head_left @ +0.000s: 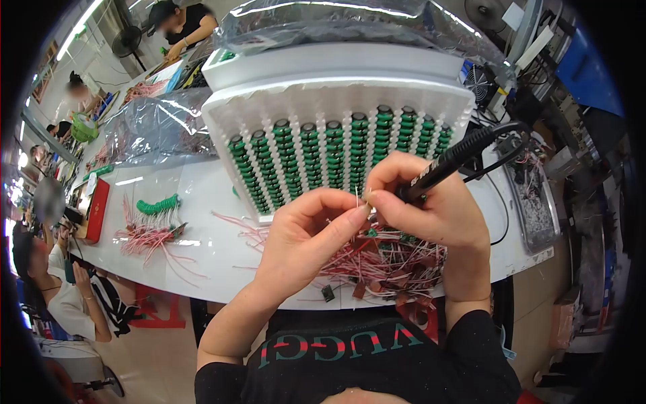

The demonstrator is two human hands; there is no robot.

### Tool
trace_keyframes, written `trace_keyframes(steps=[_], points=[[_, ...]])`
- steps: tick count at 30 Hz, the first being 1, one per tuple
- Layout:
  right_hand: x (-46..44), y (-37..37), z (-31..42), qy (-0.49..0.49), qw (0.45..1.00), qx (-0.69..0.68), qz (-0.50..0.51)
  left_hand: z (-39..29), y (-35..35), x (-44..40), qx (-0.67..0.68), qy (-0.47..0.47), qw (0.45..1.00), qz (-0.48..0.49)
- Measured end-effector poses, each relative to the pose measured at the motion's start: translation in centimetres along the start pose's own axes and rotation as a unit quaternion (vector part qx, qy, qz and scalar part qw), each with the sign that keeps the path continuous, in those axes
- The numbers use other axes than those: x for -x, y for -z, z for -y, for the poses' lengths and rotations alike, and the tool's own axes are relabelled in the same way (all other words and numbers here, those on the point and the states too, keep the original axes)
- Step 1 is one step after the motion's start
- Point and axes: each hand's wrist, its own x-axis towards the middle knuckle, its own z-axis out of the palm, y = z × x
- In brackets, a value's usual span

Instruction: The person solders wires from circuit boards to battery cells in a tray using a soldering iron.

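Note:
My left hand [306,232] is pinched at the tip, with thin wires between thumb and forefinger. Against it, my right hand [431,202] pinches at the same wires and also holds a black soldering iron [447,165], its cable running up and to the right. What exactly lies between the fingertips is too small to tell. Below and behind the hands is a pile of pink wires [383,259] with small circuit boards. Beyond them a white foam tray [269,101] holds rows of green coils [334,151].
Green coils with pink wires [158,205] lie at the left, near a red box [97,212]. Plastic bags [158,128] sit behind. A clear tray [531,202] stands at the right. Other people [182,27] work at the back and left.

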Motion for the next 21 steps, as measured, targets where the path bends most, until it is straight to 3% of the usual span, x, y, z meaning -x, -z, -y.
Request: trace_keyframes(steps=[4, 12, 21], points=[[0.4, 1.2, 0.8, -0.053, 0.996, -0.062, 0.021, -0.7, -0.2, -1.0, 0.042, 0.057, 0.996, 0.049], [0.5, 7.3, -0.3, 0.114, 0.984, -0.072, -0.114, 0.9, 0.8, -4.4, 0.085, 0.115, 0.989, 0.03], [-2.2, 8.9, -2.5, 0.16, 0.972, -0.093, -0.144, 1.0, -1.0, -8.3, 0.184, 0.211, 0.96, -0.001]])
